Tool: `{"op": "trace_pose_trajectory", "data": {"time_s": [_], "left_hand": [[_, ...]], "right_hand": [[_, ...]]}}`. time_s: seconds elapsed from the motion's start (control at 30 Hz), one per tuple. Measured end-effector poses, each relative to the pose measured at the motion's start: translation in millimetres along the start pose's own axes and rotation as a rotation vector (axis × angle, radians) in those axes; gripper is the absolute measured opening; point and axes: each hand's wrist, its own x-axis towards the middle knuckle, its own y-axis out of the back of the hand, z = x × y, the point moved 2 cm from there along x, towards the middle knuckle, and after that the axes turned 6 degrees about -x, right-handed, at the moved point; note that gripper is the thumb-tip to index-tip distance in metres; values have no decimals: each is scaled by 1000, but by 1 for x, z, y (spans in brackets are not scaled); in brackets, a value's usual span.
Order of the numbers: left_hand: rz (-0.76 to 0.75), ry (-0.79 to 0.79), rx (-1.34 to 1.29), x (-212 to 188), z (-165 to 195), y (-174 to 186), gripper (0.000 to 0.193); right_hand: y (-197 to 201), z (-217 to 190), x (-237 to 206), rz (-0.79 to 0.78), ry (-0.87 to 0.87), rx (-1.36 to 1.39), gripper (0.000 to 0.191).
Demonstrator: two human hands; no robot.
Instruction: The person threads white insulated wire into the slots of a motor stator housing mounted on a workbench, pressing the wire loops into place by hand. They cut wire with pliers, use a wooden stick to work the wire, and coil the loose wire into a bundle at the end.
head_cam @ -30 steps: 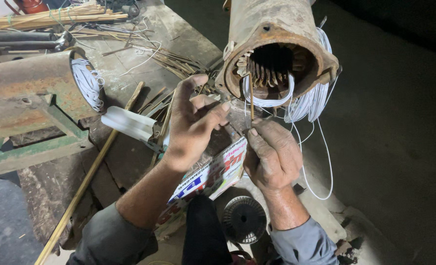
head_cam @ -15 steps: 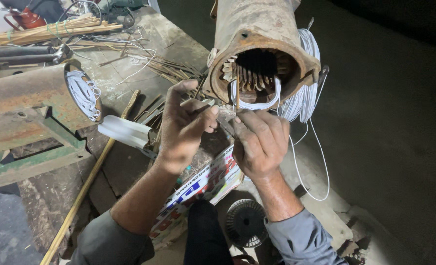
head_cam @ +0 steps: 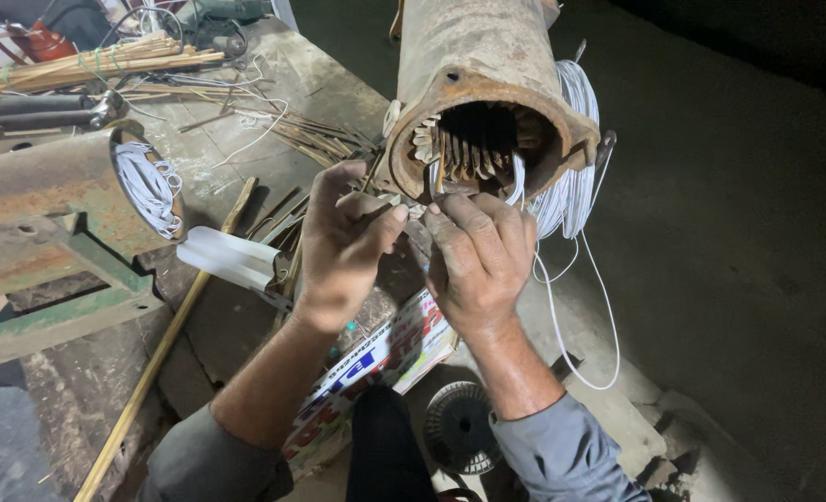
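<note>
We have both hands up at the open mouth of a rusty motor casing (head_cam: 487,102) that lies on the tabletop (head_cam: 339,84) toward its far right edge. Our left hand (head_cam: 343,244) pinches a thin strip (head_cam: 376,216) between thumb and forefinger, a narrow grip closed on it. Our right hand (head_cam: 478,256) has its fingertips curled at the lower rim; we cannot tell whether they clamp anything or only press.

The white wire (head_cam: 571,186), looped over the casing's right side and trailing down off the edge, looks light and springy, stiff enough to hold a curve, and its coating is probably slick and easy to nick on the rusted rim. We judge it is best held close to the slot (head_cam: 459,153), between fingertips. The casing itself looks heavy and will stay put.

Near the left edge sits a second rusty cylinder (head_cam: 51,200) with its own white coil.
</note>
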Motion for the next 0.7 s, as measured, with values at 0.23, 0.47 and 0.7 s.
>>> {"op": "trace_pose_trajectory", "data": {"time_s": [0.23,0.47,0.7], "left_hand": [[-58,-406,583,2,31,-5,50],[-195,-499,797,26,37,-19,38],[-75,-369,895,19,23,-43,31]], "right_hand": [[4,12,4,53,69,46,18],[0,14,3,59,73,62,18],[5,28,-3,101,26,95,19]]}}
